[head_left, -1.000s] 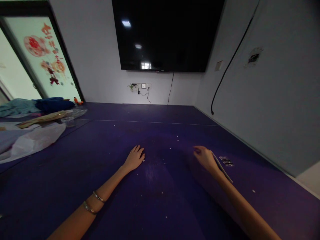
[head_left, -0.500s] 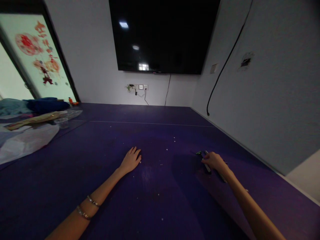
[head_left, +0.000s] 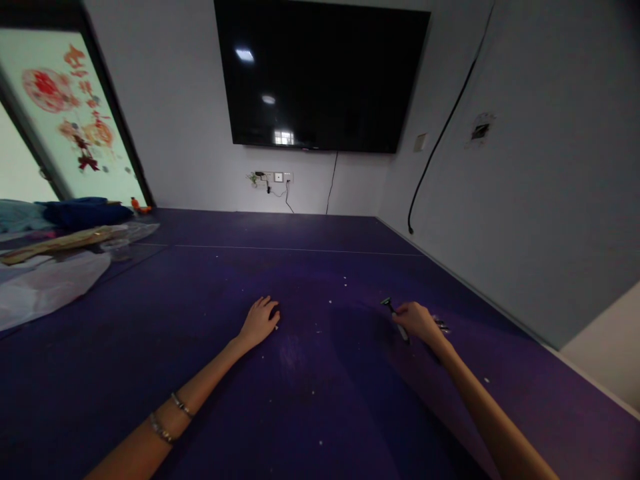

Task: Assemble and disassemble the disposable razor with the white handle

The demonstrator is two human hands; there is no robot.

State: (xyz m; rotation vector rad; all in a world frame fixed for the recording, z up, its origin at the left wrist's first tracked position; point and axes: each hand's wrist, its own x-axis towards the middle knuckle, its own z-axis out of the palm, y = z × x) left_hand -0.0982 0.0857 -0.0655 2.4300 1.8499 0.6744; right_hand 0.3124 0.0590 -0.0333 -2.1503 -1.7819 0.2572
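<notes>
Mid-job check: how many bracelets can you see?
2. Both circle the left forearm: a slim bracelet nearer the left hand, and a thicker bracelet farther up the arm. I see no others.

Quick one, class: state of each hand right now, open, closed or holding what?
Left hand: open, palm down on the purple surface.
Right hand: closed, fingers gripping a razor.

The purple surface (head_left: 225, 387) bears white plastic (head_left: 55, 290), specks (head_left: 330, 302).
</notes>
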